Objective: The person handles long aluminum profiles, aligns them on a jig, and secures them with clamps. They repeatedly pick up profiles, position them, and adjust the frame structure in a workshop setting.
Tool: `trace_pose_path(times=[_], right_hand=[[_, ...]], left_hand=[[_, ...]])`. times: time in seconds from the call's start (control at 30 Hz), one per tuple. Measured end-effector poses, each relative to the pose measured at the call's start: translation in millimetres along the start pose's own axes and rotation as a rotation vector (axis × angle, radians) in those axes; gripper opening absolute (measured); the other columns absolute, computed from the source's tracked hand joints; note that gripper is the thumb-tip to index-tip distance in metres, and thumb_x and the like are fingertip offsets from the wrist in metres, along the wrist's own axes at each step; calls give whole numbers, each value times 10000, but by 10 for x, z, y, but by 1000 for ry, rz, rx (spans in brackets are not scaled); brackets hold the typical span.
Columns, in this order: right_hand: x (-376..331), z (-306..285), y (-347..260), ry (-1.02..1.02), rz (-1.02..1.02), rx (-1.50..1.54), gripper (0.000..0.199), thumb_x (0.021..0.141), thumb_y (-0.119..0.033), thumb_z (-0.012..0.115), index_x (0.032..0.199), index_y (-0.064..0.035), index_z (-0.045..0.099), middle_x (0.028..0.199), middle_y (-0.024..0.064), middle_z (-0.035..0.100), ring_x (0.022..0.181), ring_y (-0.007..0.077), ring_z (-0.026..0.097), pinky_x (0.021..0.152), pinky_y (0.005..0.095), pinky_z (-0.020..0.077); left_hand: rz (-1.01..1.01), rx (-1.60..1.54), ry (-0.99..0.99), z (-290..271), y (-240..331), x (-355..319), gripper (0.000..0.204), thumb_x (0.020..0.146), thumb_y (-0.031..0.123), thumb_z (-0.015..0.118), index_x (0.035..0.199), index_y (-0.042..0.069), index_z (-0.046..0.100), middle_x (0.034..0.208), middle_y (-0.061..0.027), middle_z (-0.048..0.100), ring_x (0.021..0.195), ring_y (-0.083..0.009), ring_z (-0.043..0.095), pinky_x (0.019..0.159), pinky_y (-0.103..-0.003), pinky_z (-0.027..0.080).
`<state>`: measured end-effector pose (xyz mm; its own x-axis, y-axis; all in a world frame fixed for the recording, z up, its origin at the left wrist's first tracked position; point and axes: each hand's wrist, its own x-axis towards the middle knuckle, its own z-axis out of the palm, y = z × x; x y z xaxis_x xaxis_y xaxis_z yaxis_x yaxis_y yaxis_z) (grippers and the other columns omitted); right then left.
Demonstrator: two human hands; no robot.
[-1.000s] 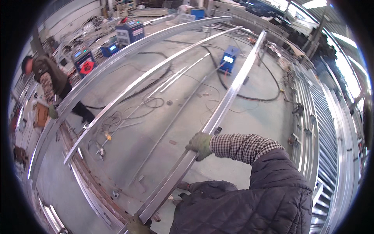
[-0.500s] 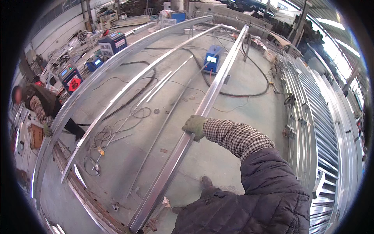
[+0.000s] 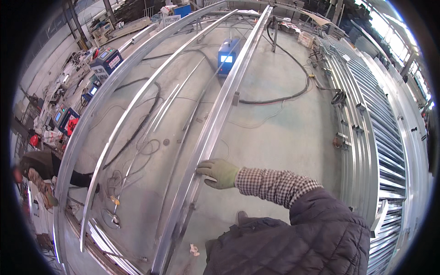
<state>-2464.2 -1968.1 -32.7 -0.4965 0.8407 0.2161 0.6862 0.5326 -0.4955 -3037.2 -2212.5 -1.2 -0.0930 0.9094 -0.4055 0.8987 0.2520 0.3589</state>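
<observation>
Right hand (image 3: 219, 173) in a green knit glove, fingers (image 3: 204, 168) laid flat and spread on top of the long curved galvanised steel channel (image 3: 215, 126); not curled round it, resting rather than clasping. Checked flannel cuff and dark quilted jacket sleeve (image 3: 316, 220) behind. Left hand not visible.

The channel runs from the lower edge, beside the person, up across the concrete floor (image 3: 284, 137) to the far end of the hall. Left of it lie thinner bent steel strips (image 3: 137, 119) and a wider curved steel beam (image 3: 91, 123), shiny and smooth. Black cables (image 3: 137, 133) loop over the floor. A blue welding machine (image 3: 228, 55) stands by the channel's far part. Stacked ribbed steel frames (image 3: 371, 137) lie to the right.
</observation>
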Motion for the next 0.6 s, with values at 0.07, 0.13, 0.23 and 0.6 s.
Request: trace_pose_path(times=[0.07,0.13,0.23,0.6], right_hand=[[-144,-129,228,7,72,25,506,990,-236,670,1459,-52,628,1495,185,639,1406,348,594,1175,467,500],[-257,-278,520,-7,196,55,495,994,-238,669,1450,-50,632,1484,186,645,1387,352,606,1167,468,502],[-425,-516,991,35,344,26,480,1010,-255,652,1444,-49,637,1480,173,653,1363,361,623,1159,474,503],[-612,-1867,2464,121,920,-95,465,1006,-321,664,1405,-83,676,1388,179,709,1298,381,659,1119,482,523]], left_hand=[[203,-22,51,144,658,474,741,879,503,872,1337,-44,672,1194,-273,747,1093,-390,740,942,-513,580],[373,-47,62,191,1382,927,735,886,519,861,1323,-44,680,1191,-276,748,1095,-393,742,935,-518,579],[314,-22,-157,205,2576,1566,787,855,574,842,1316,-37,657,1260,-304,693,1183,-452,685,989,-531,548],[545,92,-120,753,5651,3419,937,823,585,788,1460,-59,546,1369,-288,636,1310,-459,614,1117,-531,502]])
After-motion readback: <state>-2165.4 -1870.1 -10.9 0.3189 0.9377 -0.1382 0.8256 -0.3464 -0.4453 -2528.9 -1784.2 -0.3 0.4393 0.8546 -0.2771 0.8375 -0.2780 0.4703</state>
